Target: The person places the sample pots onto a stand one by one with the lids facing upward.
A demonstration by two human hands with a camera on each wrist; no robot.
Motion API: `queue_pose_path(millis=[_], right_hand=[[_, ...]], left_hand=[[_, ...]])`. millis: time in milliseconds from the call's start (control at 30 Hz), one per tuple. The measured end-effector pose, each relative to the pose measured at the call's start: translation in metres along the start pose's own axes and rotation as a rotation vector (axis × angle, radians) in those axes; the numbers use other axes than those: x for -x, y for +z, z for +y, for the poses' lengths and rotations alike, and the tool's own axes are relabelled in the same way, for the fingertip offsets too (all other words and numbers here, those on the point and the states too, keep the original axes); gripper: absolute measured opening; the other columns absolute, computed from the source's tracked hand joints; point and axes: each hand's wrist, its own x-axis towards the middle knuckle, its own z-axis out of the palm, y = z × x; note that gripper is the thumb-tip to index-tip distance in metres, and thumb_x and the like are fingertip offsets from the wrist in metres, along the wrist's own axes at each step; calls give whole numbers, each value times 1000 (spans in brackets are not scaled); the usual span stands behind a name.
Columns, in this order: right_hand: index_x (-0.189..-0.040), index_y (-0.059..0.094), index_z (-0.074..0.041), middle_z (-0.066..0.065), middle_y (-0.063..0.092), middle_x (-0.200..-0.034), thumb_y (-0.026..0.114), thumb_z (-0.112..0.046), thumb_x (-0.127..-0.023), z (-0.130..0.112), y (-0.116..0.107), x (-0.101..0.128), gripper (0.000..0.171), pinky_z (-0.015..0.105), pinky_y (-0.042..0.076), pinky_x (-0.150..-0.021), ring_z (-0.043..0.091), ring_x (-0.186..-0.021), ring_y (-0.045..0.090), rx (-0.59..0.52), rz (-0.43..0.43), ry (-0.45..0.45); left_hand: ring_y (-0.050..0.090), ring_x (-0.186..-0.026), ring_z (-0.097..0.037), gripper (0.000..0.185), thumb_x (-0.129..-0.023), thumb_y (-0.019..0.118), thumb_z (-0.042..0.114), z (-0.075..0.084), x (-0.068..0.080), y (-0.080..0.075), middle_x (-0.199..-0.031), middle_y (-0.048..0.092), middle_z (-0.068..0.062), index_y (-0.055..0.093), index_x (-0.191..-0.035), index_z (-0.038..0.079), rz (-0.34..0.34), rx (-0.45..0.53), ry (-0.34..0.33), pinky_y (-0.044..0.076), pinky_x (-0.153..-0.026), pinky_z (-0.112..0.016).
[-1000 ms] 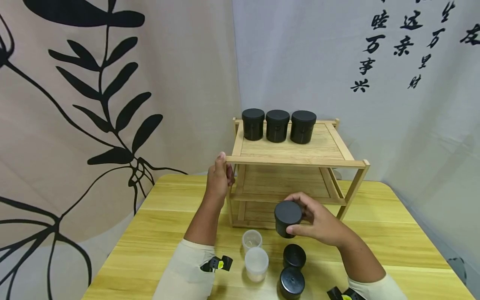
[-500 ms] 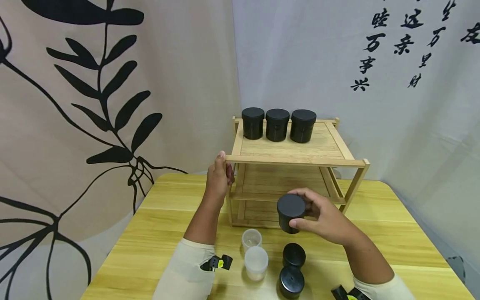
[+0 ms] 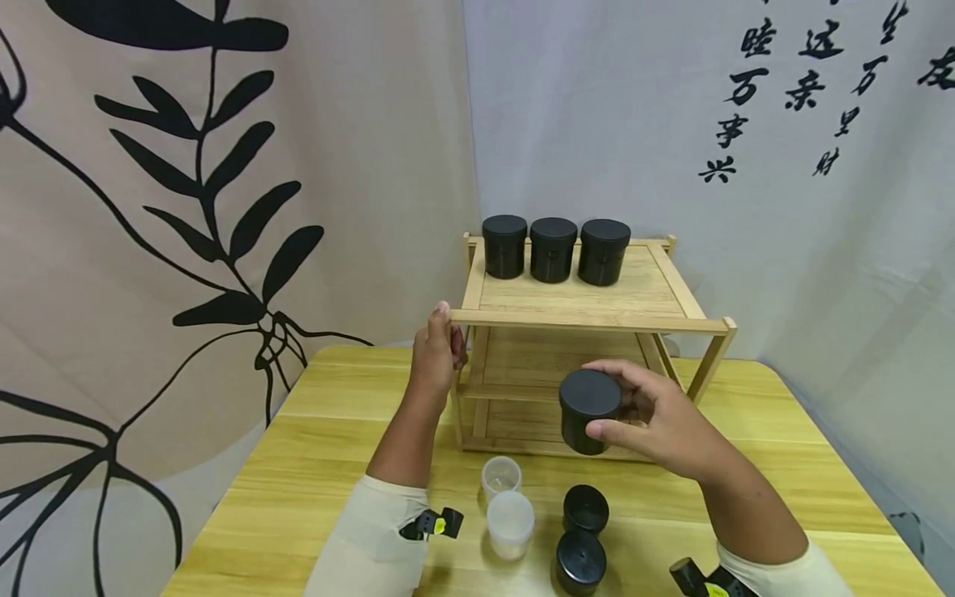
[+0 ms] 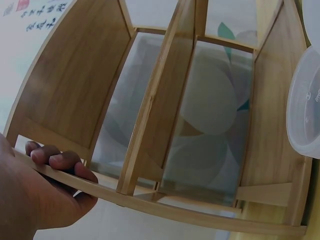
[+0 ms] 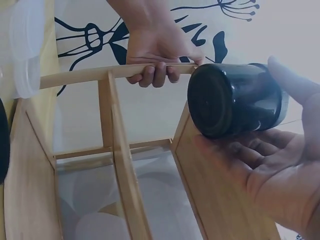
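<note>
While L grip (image 3: 434, 352) is curled round the frame of wooden 3-tier rack (image 3: 642, 303) nr its top L front corner, R grip (image 3: 660, 427) pinches 1 x blk lidded jar (image 3: 582, 419) betw. thumb & fingers, thumb on near side.

Blk lidded jar, appearance: squat, cylindrical; flat rd. lid, matte charcoal from above, wider than body & forming a lip; body & rd. base glossy w/ pale highlights in R wrist view. Location: raised off bench (image 3: 328, 464), lid up, in front of rack's lower tiers, R of ctr.

Rack: pale wood, framed panels, slanted side posts.

Top tier: 3 x blk jars (image 3: 552, 257), lidded, upright, close-set row twd rear L; look alike w/ held one.

Bench, before rack: 2 x translucent plastic cups, near cup (image 3: 511, 522) just in front of far cup (image 3: 501, 477). To their R, 2 x blk rd. containers, near container (image 3: 579, 560) & far container (image 3: 585, 507), likewise close together; lidded or not, can't tell.

Bench top: yellow wood grain. Backdrop: leaf-print cloth (image 3: 373, 207) L, cloth w/ blk Chinese chars. (image 3: 597, 124) R.
</note>
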Motion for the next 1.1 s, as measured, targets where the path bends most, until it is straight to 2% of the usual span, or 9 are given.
queue_pose_path(millis=[233,533,800,933,1100], right_hand=[[-150,58,-5,16,69,-127,79,0,-96,-10,-9,-4,58,31,65,-79,13,-96,77,52,9,-30],[-149,58,-2,-5,75,-121,74,5,-97,-24,-25,-9,55,27,65,-80,14,-98,78,35,37,-53],[-150,55,1,-9,74,-123,72,5,-99,-40,-36,-11,54,25,65,-82,9,-102,79,72,120,-40],[-150,56,0,-8,75,-122,71,3,-99,-47,-41,-15,53,25,65,-80,9,-102,79,86,140,-19],[-150,57,-5,-7,73,-123,71,-1,-101,-54,-46,-21,51,22,63,-83,7,-104,78,109,173,17]], left_hand=[[32,-55,-14,63,-110,33,58,-2,-2,1,-60,40,2,42,-66,14,-1,12,9,29,-55,-30],[33,-56,-15,63,-111,32,57,0,0,0,-60,39,2,42,-66,14,-10,15,3,30,-57,-31],[32,-56,-15,64,-112,32,57,0,1,0,-60,39,2,41,-66,14,-21,23,-3,31,-58,-30],[32,-56,-15,64,-112,31,56,0,1,0,-59,38,3,41,-66,14,-23,20,6,32,-59,-30],[32,-55,-15,64,-112,31,56,1,1,1,-59,38,3,41,-65,15,-24,29,22,32,-59,-31]])
